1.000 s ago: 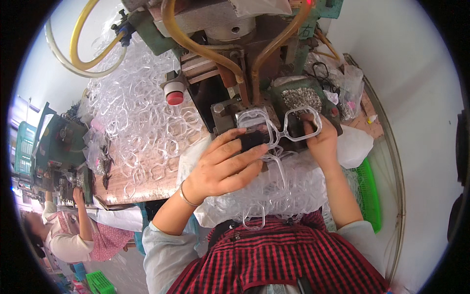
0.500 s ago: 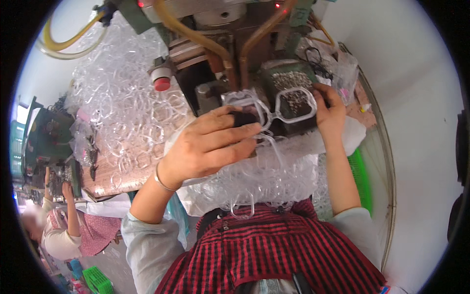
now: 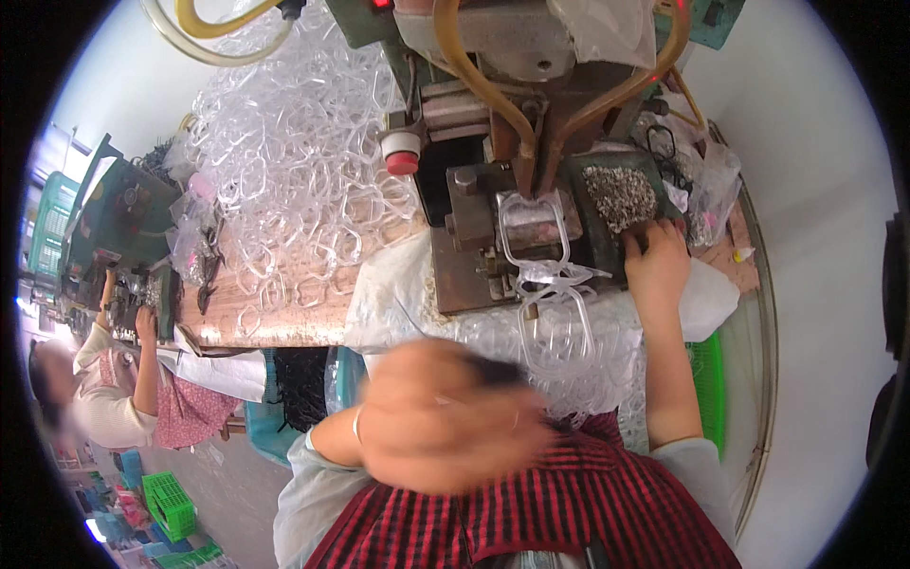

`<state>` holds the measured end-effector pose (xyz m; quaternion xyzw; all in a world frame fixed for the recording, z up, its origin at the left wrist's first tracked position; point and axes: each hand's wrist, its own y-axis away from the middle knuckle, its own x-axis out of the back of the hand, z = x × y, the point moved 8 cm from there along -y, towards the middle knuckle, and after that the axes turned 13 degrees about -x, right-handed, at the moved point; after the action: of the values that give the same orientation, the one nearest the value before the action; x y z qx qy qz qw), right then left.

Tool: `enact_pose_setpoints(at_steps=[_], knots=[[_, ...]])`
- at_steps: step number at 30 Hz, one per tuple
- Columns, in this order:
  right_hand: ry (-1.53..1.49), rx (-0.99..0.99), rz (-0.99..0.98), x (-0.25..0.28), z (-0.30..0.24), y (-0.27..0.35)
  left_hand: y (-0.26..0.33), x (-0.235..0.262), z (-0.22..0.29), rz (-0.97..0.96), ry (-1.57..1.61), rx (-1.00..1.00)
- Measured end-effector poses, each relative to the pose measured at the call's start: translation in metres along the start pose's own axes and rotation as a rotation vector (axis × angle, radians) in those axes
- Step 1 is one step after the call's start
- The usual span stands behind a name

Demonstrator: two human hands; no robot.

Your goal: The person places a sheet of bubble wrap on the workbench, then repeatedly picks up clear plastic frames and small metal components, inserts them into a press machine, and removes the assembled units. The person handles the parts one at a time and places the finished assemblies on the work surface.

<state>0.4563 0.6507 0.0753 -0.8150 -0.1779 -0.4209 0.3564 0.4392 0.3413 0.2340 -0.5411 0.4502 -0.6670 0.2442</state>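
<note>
A clear plastic eyeglass frame (image 3: 563,248) rests on the metal machine bed (image 3: 462,296), one rim under the two tubes and the other hanging over the near edge. My left hand (image 3: 445,417) is away from it, low over my lap, smeared by motion; something black shows at its fingers. What it holds, if anything, cannot be made out. At the near side of a dark tray (image 3: 599,242) of small metal parts (image 3: 621,196), my right hand (image 3: 661,261) has its fingers bent down at the pile. Whatever lies between those fingertips is hidden.
Many clear frames (image 3: 294,161) are heaped left of the machine, and more (image 3: 607,356) lie on plastic before me. A red button (image 3: 402,161) juts from the machine's left. A green basket (image 3: 706,384) stands at right. Another person (image 3: 118,394) works at far left.
The eyeglass frame, earlier between my hands, now lies on the machine bed. My left hand has pulled back toward my lap. My right hand has moved onto the parts tray. The view has shifted.
</note>
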Motion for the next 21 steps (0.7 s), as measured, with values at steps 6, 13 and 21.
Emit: enact_pose_setpoints(at_steps=[6, 13, 21], knots=[[-0.173, -0.098, -0.019, 0.004, 0.001, 0.002, 0.104, -0.049, -0.068, 0.164, 0.186, 0.966], [-0.299, -0.098, 0.01, 0.013, 0.006, -0.014, 0.095, -0.116, -0.074, -0.057, 0.732, 1.282], [-0.414, -0.13, -0.032, 0.015, 0.017, -0.003, 0.119, -0.157, -0.015, 0.715, 2.286, 1.33]])
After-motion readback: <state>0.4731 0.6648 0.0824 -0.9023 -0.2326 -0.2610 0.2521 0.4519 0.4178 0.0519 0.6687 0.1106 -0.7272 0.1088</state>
